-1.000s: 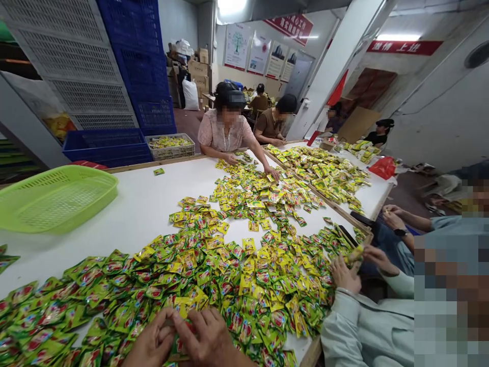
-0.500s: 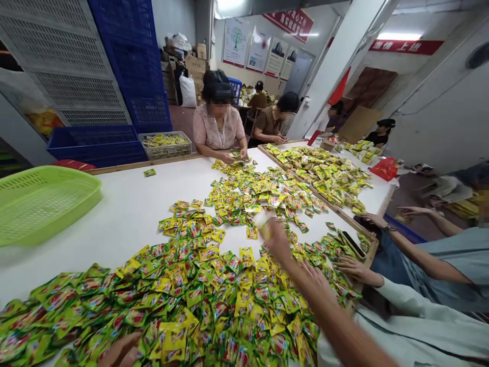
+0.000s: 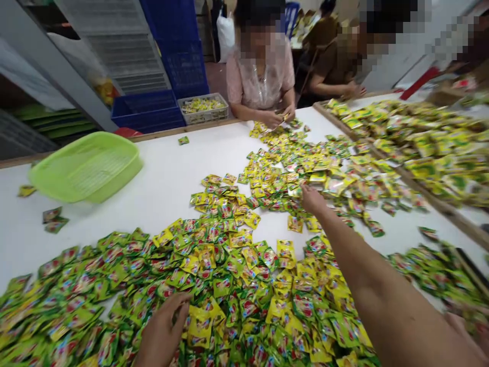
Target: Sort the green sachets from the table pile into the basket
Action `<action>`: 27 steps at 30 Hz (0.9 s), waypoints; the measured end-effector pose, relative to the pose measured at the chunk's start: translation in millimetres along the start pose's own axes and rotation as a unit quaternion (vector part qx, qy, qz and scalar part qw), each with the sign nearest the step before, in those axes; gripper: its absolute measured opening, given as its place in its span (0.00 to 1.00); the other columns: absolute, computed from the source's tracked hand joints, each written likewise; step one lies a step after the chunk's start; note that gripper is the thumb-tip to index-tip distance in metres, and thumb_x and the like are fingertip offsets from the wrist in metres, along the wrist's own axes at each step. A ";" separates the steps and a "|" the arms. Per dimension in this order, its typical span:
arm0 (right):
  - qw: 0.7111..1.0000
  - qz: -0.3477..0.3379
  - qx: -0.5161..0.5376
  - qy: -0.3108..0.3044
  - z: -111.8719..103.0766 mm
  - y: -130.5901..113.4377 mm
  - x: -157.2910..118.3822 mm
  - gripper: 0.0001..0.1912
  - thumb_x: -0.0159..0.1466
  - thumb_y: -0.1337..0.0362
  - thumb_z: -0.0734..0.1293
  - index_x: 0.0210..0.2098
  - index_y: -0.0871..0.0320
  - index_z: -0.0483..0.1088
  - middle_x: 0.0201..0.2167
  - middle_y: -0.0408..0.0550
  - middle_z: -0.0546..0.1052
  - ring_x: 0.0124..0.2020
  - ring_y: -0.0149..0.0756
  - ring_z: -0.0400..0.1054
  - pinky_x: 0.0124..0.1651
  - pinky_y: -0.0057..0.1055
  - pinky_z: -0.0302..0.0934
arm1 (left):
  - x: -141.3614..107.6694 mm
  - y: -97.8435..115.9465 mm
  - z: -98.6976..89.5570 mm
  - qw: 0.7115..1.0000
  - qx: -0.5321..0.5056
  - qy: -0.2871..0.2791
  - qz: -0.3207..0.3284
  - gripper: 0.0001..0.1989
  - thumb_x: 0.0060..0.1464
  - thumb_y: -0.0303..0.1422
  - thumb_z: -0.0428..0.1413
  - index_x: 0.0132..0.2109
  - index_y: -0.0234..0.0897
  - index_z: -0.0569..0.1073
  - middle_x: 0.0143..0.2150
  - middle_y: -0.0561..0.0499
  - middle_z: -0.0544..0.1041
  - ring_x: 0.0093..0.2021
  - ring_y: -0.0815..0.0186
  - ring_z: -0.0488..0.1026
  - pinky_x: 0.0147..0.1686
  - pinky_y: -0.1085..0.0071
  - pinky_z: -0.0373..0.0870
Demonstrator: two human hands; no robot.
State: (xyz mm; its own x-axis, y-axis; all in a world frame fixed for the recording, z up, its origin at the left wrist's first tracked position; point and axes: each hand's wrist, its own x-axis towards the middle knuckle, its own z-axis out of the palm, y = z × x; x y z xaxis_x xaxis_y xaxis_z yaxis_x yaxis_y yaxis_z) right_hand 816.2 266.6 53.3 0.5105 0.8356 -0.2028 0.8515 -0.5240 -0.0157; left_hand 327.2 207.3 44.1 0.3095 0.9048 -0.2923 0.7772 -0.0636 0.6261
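Observation:
My right hand (image 3: 314, 200) reaches far out over the table to the middle heap. Its fingers are closed on a small snack packet (image 3: 295, 191) with a whitish face, partly hidden by the hand. My left hand (image 3: 164, 326) is low over the near pile, fingers loosely bent and a little apart, nothing visible in it. Beside its fingertips lies a yellow packet (image 3: 199, 326). Green and yellow snack packets (image 3: 225, 285) cover the near part of the white table, and a looser heap of packets (image 3: 267, 178) runs toward the far side.
A light green plastic basket (image 3: 87, 168) sits at the left. Across the table a person in pink (image 3: 262, 76) handles packets. A wooden divider strip (image 3: 424, 188) borders larger yellow packets (image 3: 439, 142) on the right. Blue crates (image 3: 147, 114) and a white crate (image 3: 204, 108) stand behind.
The view has turned down and to the left. My left hand has come further into view over the pile. My right arm now reaches further out into the middle heap.

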 end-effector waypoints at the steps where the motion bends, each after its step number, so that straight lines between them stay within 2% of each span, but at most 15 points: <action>1: 1.000 0.005 -0.001 -0.015 8.3 1.3 8.0 0.36 0.56 0.76 0.59 0.64 0.69 0.51 0.63 0.61 0.57 0.61 0.50 0.53 0.58 0.44 0.56 | 6.6 4.6 -0.3 1.000 0.021 0.006 0.014 0.21 0.54 0.47 0.45 0.38 0.43 0.78 0.43 0.48 0.80 0.45 0.56 0.77 0.41 0.63 0.77; 5: 0.999 0.022 -0.013 -0.034 22.9 12.5 35.3 0.35 0.59 0.71 0.59 0.65 0.67 0.48 0.64 0.62 0.55 0.62 0.55 0.51 0.57 0.51 0.53 | 44.4 19.8 9.7 0.986 0.102 0.064 0.113 0.17 0.58 0.39 0.45 0.41 0.39 0.77 0.43 0.46 0.79 0.45 0.58 0.76 0.43 0.62 0.76; 8: 0.999 0.030 -0.034 -0.019 26.6 15.3 39.2 0.34 0.60 0.66 0.60 0.64 0.65 0.50 0.61 0.64 0.59 0.61 0.56 0.52 0.58 0.55 0.48 | 85.5 38.0 26.5 0.963 0.141 0.096 0.209 0.14 0.58 0.31 0.47 0.43 0.37 0.76 0.43 0.44 0.78 0.46 0.60 0.74 0.47 0.61 0.74; 10: 0.999 0.043 -0.027 0.008 27.3 12.9 31.2 0.33 0.59 0.61 0.60 0.63 0.64 0.53 0.56 0.65 0.64 0.58 0.57 0.55 0.58 0.55 0.47 | 114.7 56.2 40.4 0.951 0.171 0.086 0.245 0.13 0.57 0.29 0.49 0.46 0.35 0.74 0.46 0.43 0.76 0.49 0.59 0.72 0.51 0.60 0.71; 12: 0.995 0.080 0.039 0.051 26.4 8.0 15.5 0.32 0.59 0.58 0.60 0.61 0.61 0.56 0.49 0.62 0.70 0.52 0.57 0.62 0.54 0.53 0.52 | 141.0 76.9 54.0 0.942 0.208 0.042 0.258 0.17 0.55 0.25 0.51 0.52 0.35 0.72 0.53 0.41 0.73 0.54 0.57 0.67 0.55 0.59 0.67; 14: 0.969 0.134 0.180 0.102 24.0 0.8 -6.6 0.29 0.57 0.58 0.60 0.57 0.61 0.61 0.40 0.59 0.73 0.45 0.53 0.66 0.49 0.49 0.58 | 161.9 95.9 64.5 0.943 0.224 -0.016 0.244 0.20 0.52 0.22 0.52 0.53 0.35 0.71 0.54 0.41 0.71 0.56 0.56 0.66 0.55 0.59 0.66; 15: 0.948 0.153 0.251 0.120 22.7 -3.8 -19.6 0.27 0.56 0.57 0.60 0.53 0.61 0.64 0.37 0.57 0.73 0.41 0.51 0.67 0.46 0.47 0.60 | 169.9 103.5 67.8 0.947 0.221 -0.039 0.229 0.18 0.52 0.21 0.52 0.50 0.35 0.73 0.51 0.41 0.73 0.54 0.56 0.67 0.53 0.60 0.66; 18: 0.869 0.166 0.446 0.134 20.8 -20.9 -64.4 0.21 0.52 0.52 0.62 0.40 0.60 0.69 0.33 0.53 0.73 0.34 0.43 0.67 0.40 0.39 0.64 | 184.6 114.6 66.3 0.961 0.192 -0.056 0.190 0.11 0.56 0.25 0.50 0.41 0.35 0.77 0.41 0.44 0.77 0.46 0.60 0.71 0.49 0.64 0.67; 21: 0.799 0.159 0.575 0.071 26.4 -40.4 -113.8 0.26 0.48 0.46 0.67 0.38 0.59 0.69 0.32 0.50 0.75 0.31 0.39 0.69 0.36 0.36 0.66 | 189.8 103.8 47.8 0.986 0.110 -0.019 0.120 0.15 0.61 0.34 0.47 0.45 0.34 0.75 0.40 0.46 0.78 0.42 0.63 0.72 0.43 0.68 0.67; 24: 0.754 0.127 0.637 -0.102 43.2 -58.3 -158.8 0.32 0.46 0.45 0.71 0.44 0.58 0.69 0.34 0.50 0.77 0.31 0.40 0.71 0.34 0.37 0.68 | 191.0 77.8 25.6 0.999 -0.036 -0.024 0.002 0.17 0.54 0.40 0.54 0.42 0.29 0.76 0.33 0.48 0.78 0.37 0.62 0.73 0.38 0.70 0.68; 26: 0.751 0.072 0.624 -0.203 59.2 -68.4 -181.7 0.33 0.49 0.44 0.70 0.46 0.59 0.70 0.39 0.52 0.77 0.36 0.43 0.72 0.38 0.40 0.68 | 190.1 61.6 19.3 0.997 -0.062 -0.038 -0.029 0.16 0.46 0.37 0.60 0.38 0.29 0.77 0.30 0.50 0.77 0.35 0.61 0.73 0.38 0.69 0.69; 27: 0.768 0.038 0.598 -0.226 67.2 -73.0 -190.4 0.33 0.51 0.44 0.68 0.47 0.60 0.70 0.41 0.53 0.77 0.40 0.45 0.72 0.42 0.42 0.68 | 189.0 56.0 20.1 0.997 -0.055 -0.040 -0.032 0.15 0.43 0.36 0.61 0.37 0.29 0.77 0.30 0.49 0.78 0.35 0.60 0.74 0.38 0.68 0.69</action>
State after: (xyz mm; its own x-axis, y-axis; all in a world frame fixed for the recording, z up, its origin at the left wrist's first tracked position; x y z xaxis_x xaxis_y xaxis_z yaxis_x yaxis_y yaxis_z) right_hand 648.9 134.7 27.3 0.2306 0.7940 -0.5625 -0.0362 -0.5707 -0.8203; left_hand 440.2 366.3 9.4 0.3073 0.8692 -0.3873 0.7327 0.0436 0.6792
